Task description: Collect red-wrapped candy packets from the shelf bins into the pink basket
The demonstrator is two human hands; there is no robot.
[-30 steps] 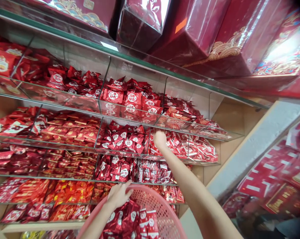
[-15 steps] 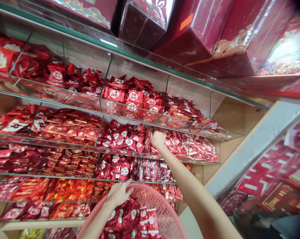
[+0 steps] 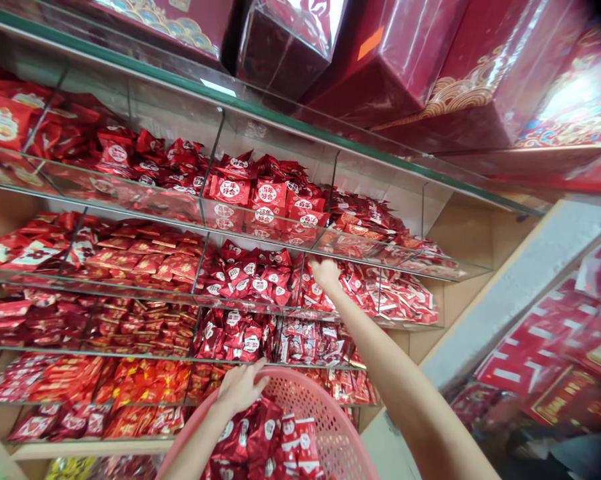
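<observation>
My left hand (image 3: 240, 387) grips the far rim of a pink plastic basket (image 3: 325, 427) that holds several red candy packets (image 3: 265, 440). My right hand (image 3: 324, 273) reaches up into a clear acrylic bin on the second shelf row, its fingers curled down among small red and white packets (image 3: 380, 293). What the fingers enclose is hidden. The bin just left of that hand holds dark red packets with round white labels (image 3: 245, 277).
Tiered clear bins (image 3: 200, 213) full of red wrapped sweets cover the wall in front. Large red gift boxes (image 3: 395, 60) sit on a glass shelf above. A pale counter edge (image 3: 520, 287) and more red boxes (image 3: 545, 353) lie to the right.
My right hand has shifted slightly right and a little deeper into the packet bin. The left hand stays on the basket rim; the view has drifted a little.
</observation>
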